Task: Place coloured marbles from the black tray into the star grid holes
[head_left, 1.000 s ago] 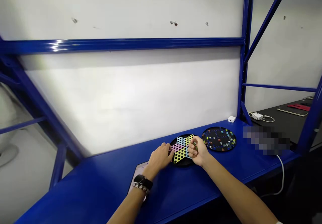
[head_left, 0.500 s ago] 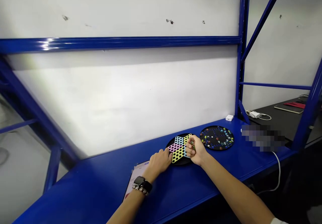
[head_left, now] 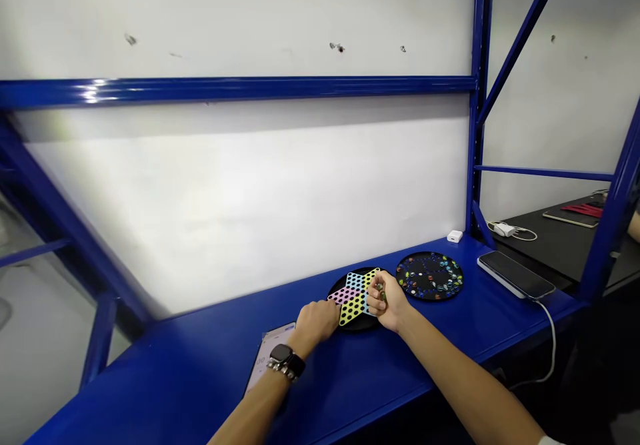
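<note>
A round black Chinese checkers board (head_left: 355, 306) with a coloured star of holes lies on the blue table. At its left edge, my left hand (head_left: 318, 320) is closed with the fingers curled against the rim; the fingertips are hidden. My right hand (head_left: 389, 300) hovers over the right side of the star, its fingers curled around glass marbles (head_left: 382, 292) that show in the palm. To the right sits a round black tray (head_left: 425, 278) with many coloured marbles scattered over it.
A tablet-like screen (head_left: 261, 360) lies under my left forearm. At the right are a phone (head_left: 517, 275) on a white block with a cable, and a small white case (head_left: 455, 236). Blue frame posts (head_left: 477, 165) and a white wall stand behind.
My left hand's fingers have curled in more at the board's edge. My right hand stays over the star with the marbles. The view has shifted slightly.
</note>
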